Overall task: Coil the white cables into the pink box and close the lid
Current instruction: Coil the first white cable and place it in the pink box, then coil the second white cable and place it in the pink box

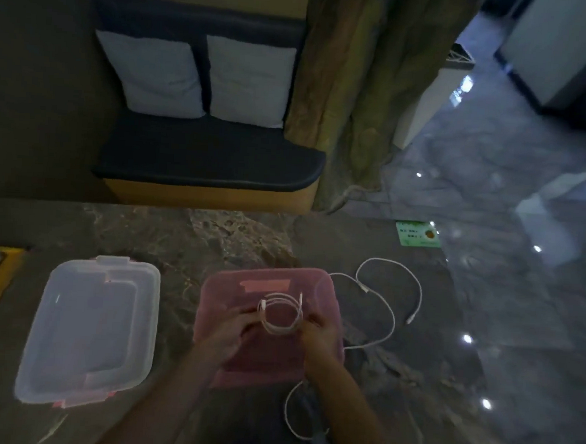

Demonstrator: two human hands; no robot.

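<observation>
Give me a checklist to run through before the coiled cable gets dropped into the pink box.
1. Coil held by both hands: ok. The left hand and right hand each pinch a side of the coiled cable.
2. Coil tidy, ends tucked: cannot tell; the connector ends show at the top of the loop, too blurred to judge.
3. Coil over the pink box: ok.
4. Box open: ok; the clear lid lies on the table to its left.
5. Other cables packed: not ok. A loose white cable still sprawls right of the box, and another loop lies near the right forearm.
</observation>
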